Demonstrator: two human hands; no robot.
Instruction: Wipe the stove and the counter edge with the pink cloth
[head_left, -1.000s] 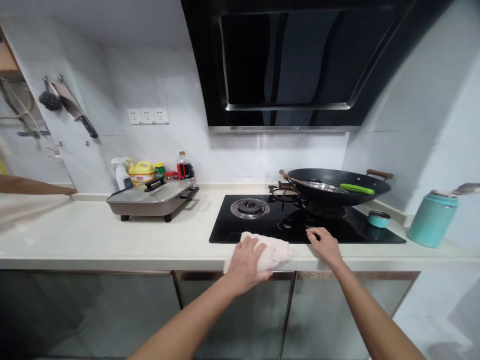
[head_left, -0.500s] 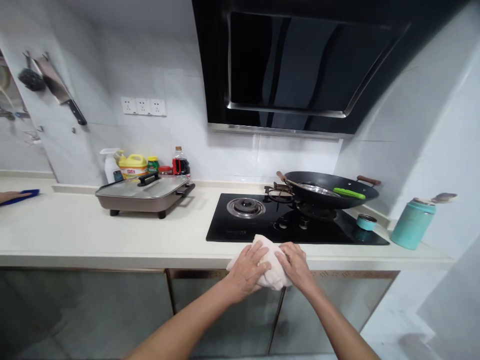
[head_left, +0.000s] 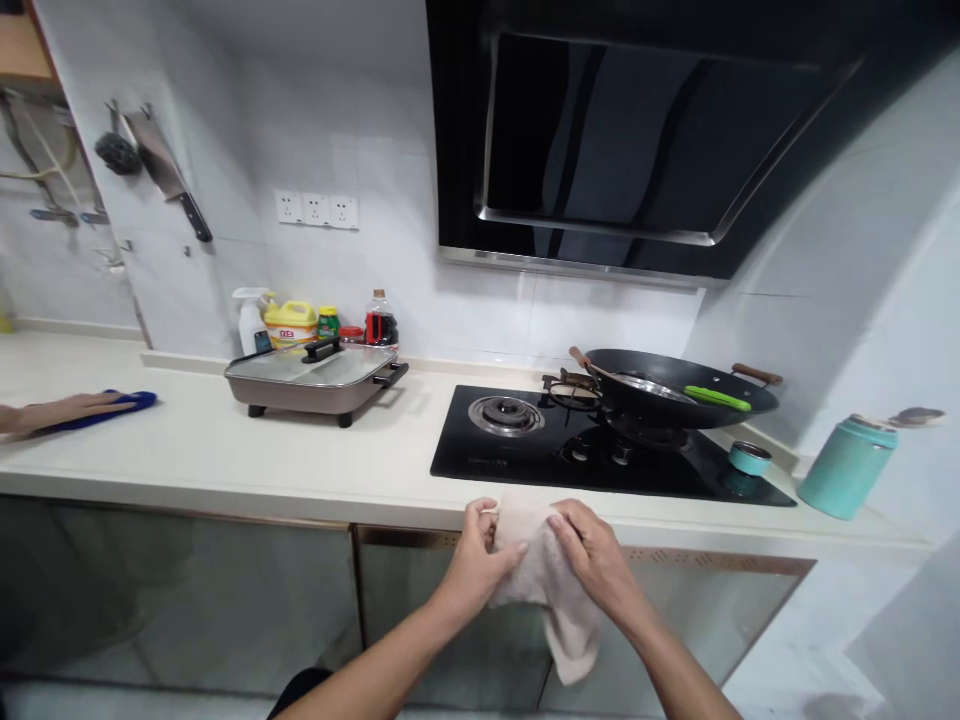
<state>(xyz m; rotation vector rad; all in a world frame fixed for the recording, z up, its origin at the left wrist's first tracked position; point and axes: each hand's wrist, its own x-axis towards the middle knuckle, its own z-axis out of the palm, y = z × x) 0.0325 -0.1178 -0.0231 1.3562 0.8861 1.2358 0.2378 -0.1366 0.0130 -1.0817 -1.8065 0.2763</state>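
Beyond the right hand (head_left: 592, 550), a black wok (head_left: 660, 412) with wooden handles holds something of shiny metal (head_left: 649, 387) and a bright green handle (head_left: 718, 398). Further to that hand's right are a small teal cup (head_left: 750, 460) and a teal flask (head_left: 847, 470), with a spoon (head_left: 919, 416) jutting out at its mouth. Beyond the left hand (head_left: 480, 555), off to its left, a brown pan (head_left: 300, 393) wears a glass lid; behind it stands a clear bottle (head_left: 380, 327) of dark liquid.

The pale pink cloth (head_left: 529, 560) hangs between the two hands, in front of the bench (head_left: 360, 455): soft, creased, one end drooping low. Both hands grip it near the top, thumbs pressed on the fabric. Past them lies a glossy black stove (head_left: 517, 458). Far left of the left hand, another person's hand (head_left: 67, 410) rests flat on a blue cloth (head_left: 136, 402).
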